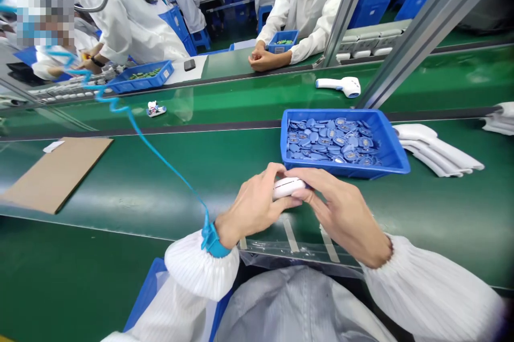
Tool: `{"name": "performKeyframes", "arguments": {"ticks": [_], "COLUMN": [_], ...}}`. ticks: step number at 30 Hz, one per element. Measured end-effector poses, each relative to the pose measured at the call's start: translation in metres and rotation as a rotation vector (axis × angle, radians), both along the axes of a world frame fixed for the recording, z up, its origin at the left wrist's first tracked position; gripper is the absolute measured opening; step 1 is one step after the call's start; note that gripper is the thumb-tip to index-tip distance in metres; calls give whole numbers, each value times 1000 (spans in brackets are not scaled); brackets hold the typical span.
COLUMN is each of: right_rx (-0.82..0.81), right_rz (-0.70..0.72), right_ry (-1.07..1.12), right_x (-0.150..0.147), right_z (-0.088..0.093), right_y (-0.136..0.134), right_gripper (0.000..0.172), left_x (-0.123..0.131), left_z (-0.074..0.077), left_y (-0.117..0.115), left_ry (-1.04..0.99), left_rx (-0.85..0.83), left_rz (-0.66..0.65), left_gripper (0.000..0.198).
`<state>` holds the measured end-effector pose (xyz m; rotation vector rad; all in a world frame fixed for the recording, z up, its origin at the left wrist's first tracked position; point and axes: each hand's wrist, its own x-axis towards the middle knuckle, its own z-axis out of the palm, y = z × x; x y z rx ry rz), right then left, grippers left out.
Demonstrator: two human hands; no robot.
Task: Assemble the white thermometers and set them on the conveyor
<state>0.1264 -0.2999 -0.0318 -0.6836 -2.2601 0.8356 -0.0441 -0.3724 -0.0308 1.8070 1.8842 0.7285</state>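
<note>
Both my hands hold a white thermometer casing point(288, 187) in front of me, over the near edge of the green bench. A dark seam runs along its visible side; the rest is hidden by my fingers. My left hand point(257, 200) grips its left end between thumb and fingers, a blue strap around the wrist. On the right end, my right hand point(337, 203) is closed, fingers over the top and thumb below. Just beyond my hands is a blue bin point(387, 141) full of small blue plastic pieces point(329, 138). White casing parts point(441, 149) lie stacked to its right.
A coiled blue cord point(160, 154) runs from my left wrist to the upper left. Cardboard point(60, 171) lies at left. On the green conveyor point(233, 101) are a white-and-blue thermometer point(339, 86) and a small assembly point(155, 109). A metal post point(417, 31) rises at right; co-workers sit opposite.
</note>
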Motion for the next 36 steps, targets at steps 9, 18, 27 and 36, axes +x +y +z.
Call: {"name": "performKeyframes", "arguments": {"ticks": [9, 18, 27, 36], "right_rx": [-22, 195, 326, 9], "right_rz": [-136, -65, -114, -130], "right_ry": [-127, -321, -259, -345], "right_x": [15, 19, 16, 16], "right_z": [-21, -28, -43, -31], "right_y": [-5, -23, -34, -36], "right_gripper": [21, 36, 34, 39], "left_x": [8, 26, 19, 15], "left_z": [-26, -55, -50, -46], "left_y": [-16, 11, 9, 14], "left_ry": [48, 106, 125, 53], "left_rx": [230, 398, 346, 151], "left_rz": [235, 625, 562, 528], "left_gripper": [26, 53, 52, 50]}}
